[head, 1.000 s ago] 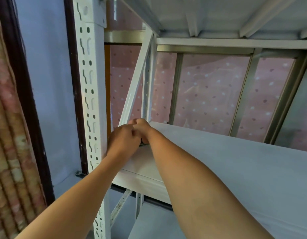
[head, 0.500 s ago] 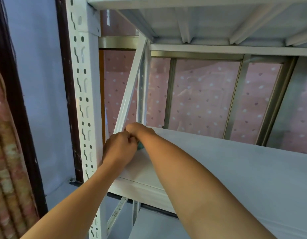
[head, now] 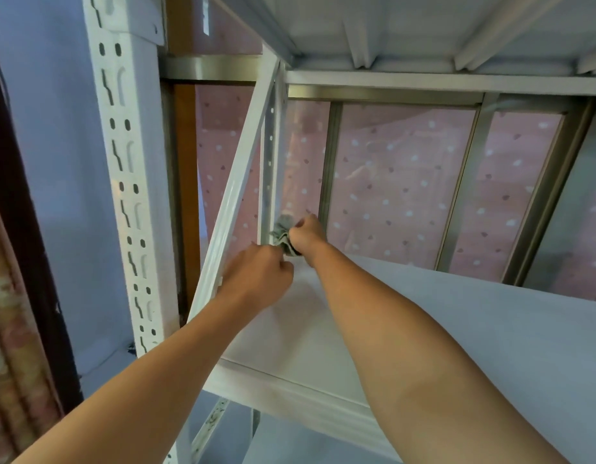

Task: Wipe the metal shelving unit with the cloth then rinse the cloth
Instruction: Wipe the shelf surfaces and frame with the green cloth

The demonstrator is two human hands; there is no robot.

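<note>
**Cloth pressed to the rear upright, both hands at the shelf's back-left corner**

Reaching in over the white shelf board (head: 457, 329) of the metal shelving unit (head: 129, 182), both bare arms stretched toward the far left corner. Right hand (head: 306, 234) closed in a fist around a bunched grey cloth (head: 282, 233), the wad sticking out to the left of the knuckles and touching the perforated rear upright (head: 269, 169) just above the board. Left hand (head: 259, 276) curled shut lower and nearer, just beside the diagonal brace (head: 236, 182) that runs up from the board to the shelf above; whether it grips anything, or a trailing end of the cloth, cannot be told. The two hands close together, a narrow gap between them.

Overhead, the ribbed underside of the upper shelf (head: 407, 28). In the near left, the slotted front post of the unit, standing upright. Behind the unit, a metal-framed window (head: 464, 182) backed with pink dotted fabric. At far left, a pale blue wall (head: 55, 162) and the edge of a patterned curtain (head: 12, 329).
</note>
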